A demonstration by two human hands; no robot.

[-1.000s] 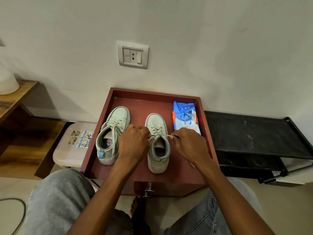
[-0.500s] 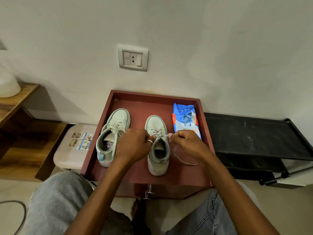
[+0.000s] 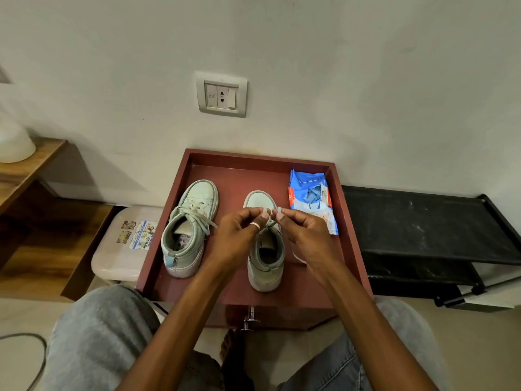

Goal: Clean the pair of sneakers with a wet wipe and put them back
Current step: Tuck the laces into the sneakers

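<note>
Two pale mint high-top sneakers stand toe-to-wall in a dark red tray [image 3: 349, 249]. The left sneaker [image 3: 190, 230] has its laces tied. Over the right sneaker [image 3: 266, 258], my left hand [image 3: 239, 238] and my right hand [image 3: 304, 238] meet above the tongue, each pinching a strand of its lace [image 3: 272, 220]. A loop of lace is wound round my left thumb. A blue wet wipe pack [image 3: 313, 201] lies at the tray's right side, with its flap open.
The tray sits on a low stand against a white wall with a switch plate [image 3: 222, 94]. A black shoe rack [image 3: 428, 230] stands to the right, a cream plastic stool [image 3: 127, 244] and a wooden shelf [image 3: 25, 170] to the left. My knees frame the bottom.
My hands came together from either side of the right sneaker and rose toward its toe, bringing the lace ends up between the fingertips.
</note>
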